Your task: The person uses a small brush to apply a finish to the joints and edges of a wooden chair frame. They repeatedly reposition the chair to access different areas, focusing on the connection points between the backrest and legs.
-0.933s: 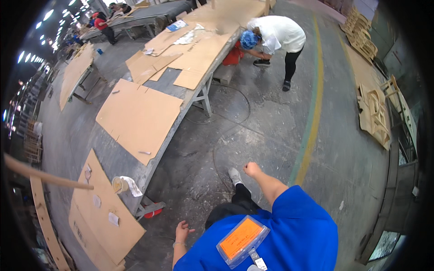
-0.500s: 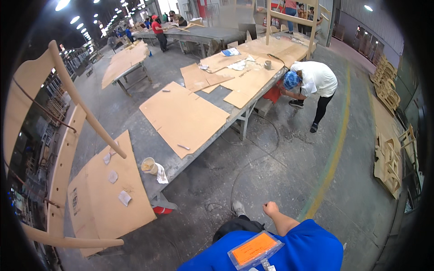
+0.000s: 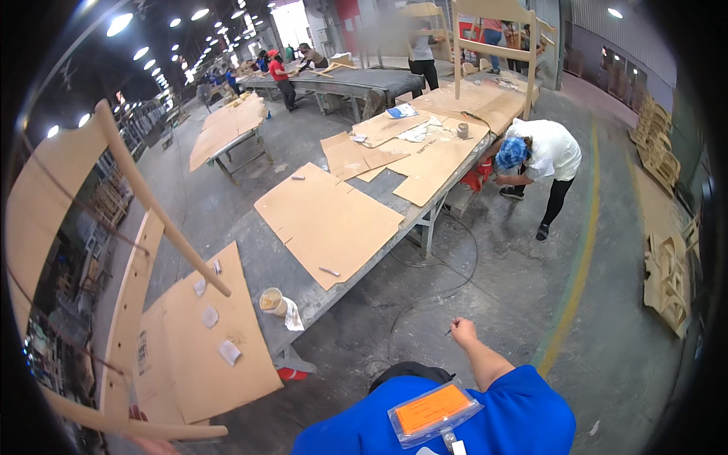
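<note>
A pale wooden chair frame [image 3: 125, 303] stands tilted at the far left, its legs reaching over the cardboard. My left hand [image 3: 139, 414] shows only in part at the frame's lowest leg, with fingers above the leg and skin below it; it appears wrapped round the wood. My right hand [image 3: 464, 332] is closed in front of my body, over the floor. From its fingers pokes a small thin dark thing, too small to name. Close to the chair frame, on a cardboard sheet [image 3: 182, 356], lie several whitish pads [image 3: 229, 352].
A tub [image 3: 272, 301] and a white cloth [image 3: 293, 315] sit at the long table's near edge. Cardboard [image 3: 330, 220] covers the table. A person in white [image 3: 552, 152] bends at its right side. A hose [image 3: 476, 262] trails over the floor; chair parts [image 3: 663, 280] stand far right.
The view has shifted, so the table sits lower and further right. My right hand has moved up a little, and the thin dark thing now shows. Part of my left hand has appeared at the chair leg.
</note>
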Tool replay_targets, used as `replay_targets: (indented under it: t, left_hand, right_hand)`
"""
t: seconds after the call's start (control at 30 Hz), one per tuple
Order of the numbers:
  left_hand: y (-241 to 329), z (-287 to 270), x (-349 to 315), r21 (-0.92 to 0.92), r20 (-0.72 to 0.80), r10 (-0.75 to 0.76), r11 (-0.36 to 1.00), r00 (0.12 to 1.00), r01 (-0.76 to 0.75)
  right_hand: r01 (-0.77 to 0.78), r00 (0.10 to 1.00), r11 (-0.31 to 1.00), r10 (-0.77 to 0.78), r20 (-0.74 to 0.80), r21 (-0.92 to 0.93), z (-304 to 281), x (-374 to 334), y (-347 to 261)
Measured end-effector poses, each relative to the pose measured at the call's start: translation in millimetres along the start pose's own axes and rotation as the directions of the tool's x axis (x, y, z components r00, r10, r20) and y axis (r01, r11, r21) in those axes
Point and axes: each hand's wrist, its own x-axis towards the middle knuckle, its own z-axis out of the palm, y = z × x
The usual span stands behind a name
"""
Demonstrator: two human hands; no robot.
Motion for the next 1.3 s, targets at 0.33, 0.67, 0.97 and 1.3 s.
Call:
replay_targets:
  t: [0.33,0.67,0.97,1.3]
  left_hand:
    - [-74,154,-20,-0.102,0.311,-0.147,0.977,0.939,0.187]
    - [-41,138,-51,-0.137,0.365,-0.216,0.950,0.905,0.282]
    - [-43,190,-79,0.025,0.238,-0.308,0.950,0.921,0.312]
    - [-37,192,-59,0.058,0.212,-0.212,0.977,0.954,0.204]
  right_hand:
    - [-0.206,0.977,0.967,0.211,0.016,-0.152,9,12,67]
    - [0.215,0.975,0.973,-0.220,0.045,0.085,42,101,-54]
    - [0.364,0.519,0.224,-0.855,0.002,0.904,-23,8,-501]
    - [0.197,-0.135,-0.910,-0.394,-0.909,0.365,-221,-240,-691]
